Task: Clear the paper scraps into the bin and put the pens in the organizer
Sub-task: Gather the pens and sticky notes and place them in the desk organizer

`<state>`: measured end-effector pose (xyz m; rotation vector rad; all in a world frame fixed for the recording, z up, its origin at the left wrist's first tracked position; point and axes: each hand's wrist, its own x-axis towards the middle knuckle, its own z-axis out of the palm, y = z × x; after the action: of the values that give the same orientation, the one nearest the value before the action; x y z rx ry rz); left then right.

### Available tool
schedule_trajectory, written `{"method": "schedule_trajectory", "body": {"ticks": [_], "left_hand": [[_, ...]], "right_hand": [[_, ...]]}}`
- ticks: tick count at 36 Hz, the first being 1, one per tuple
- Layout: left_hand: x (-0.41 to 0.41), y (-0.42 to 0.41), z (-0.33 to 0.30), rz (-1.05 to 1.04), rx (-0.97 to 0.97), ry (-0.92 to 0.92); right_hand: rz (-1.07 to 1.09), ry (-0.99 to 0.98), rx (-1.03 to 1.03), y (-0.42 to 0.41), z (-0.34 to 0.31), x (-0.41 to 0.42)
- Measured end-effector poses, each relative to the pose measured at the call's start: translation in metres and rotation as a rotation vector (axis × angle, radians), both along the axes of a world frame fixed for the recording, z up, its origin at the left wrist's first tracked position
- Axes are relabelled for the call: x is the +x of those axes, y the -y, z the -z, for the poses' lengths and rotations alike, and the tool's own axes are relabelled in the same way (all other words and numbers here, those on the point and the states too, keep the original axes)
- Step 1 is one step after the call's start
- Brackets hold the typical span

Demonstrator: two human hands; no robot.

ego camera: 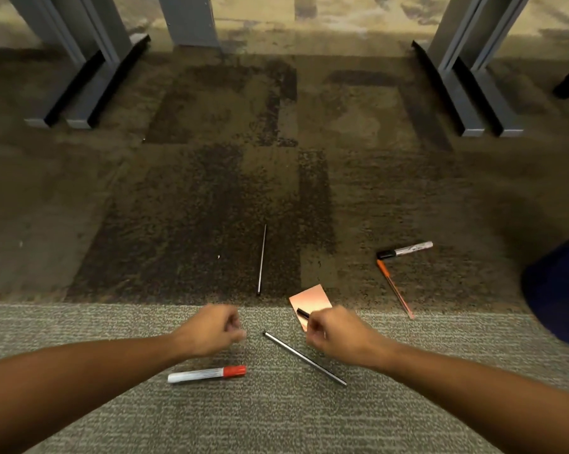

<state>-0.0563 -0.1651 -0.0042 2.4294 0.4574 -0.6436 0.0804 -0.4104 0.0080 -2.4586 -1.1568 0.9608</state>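
progress: early by the look of it, pens lie scattered on the carpet, no bin or organizer in view, nothing visibly stowed
left to do: all pens and the paper, as far as the view shows
left hand (216, 329): fingers curled into a loose fist above the grey carpet (113, 322), nothing visible inside it
right hand (337, 330): fingers curled, pinching the near end of a short black pen (302, 312) whose tip sticks out over the paper
paper: small orange-pink square sticky note (309, 301), flat, straddling the seam between grey and dark carpet, just ahead of the right hand
red marker: white-barrelled marker with red cap (207, 374), lying under the left wrist
grey stick: thin dark-grey pen (304, 358), diagonal, between the two hands
far stick: thin dark pen (262, 258), near upright in view, on dark carpet
right cluster: black-capped white marker (404, 250) and orange clear-barrel ballpoint (395, 289), caps nearly touching, well apart from the hands
blur: the hands are smeared, finger detail uncertain
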Motion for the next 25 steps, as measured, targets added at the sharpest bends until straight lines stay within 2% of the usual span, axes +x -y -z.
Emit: {"method": "schedule_trajectory", "body": {"ticks": [4, 8, 15, 21, 25], "left_hand": [[0.029, -0.001, 0.004, -0.166, 0.018, 0.049], [0.064, -0.008, 0.007, -0.33, 0.078, 0.102], [0.12, -0.011, 0.014, -0.519, 0.093, 0.172], [0.149, -0.002, 0.026, -0.614, 0.061, 0.161], [0.153, -0.004, 0.034, -0.62, 0.126, 0.155]], "right_hand": [[-0.09, 0.007, -0.067, 0.005, 0.015, -0.022], [-0.167, 0.132, -0.141, 0.005, 0.025, -0.028], [-0.148, 0.171, -0.147, 0.001, 0.037, -0.024], [-0.17, 0.202, -0.165, -0.002, 0.044, -0.025], [-0.164, 0.204, -0.143, -0.003, 0.046, -0.025]]}}
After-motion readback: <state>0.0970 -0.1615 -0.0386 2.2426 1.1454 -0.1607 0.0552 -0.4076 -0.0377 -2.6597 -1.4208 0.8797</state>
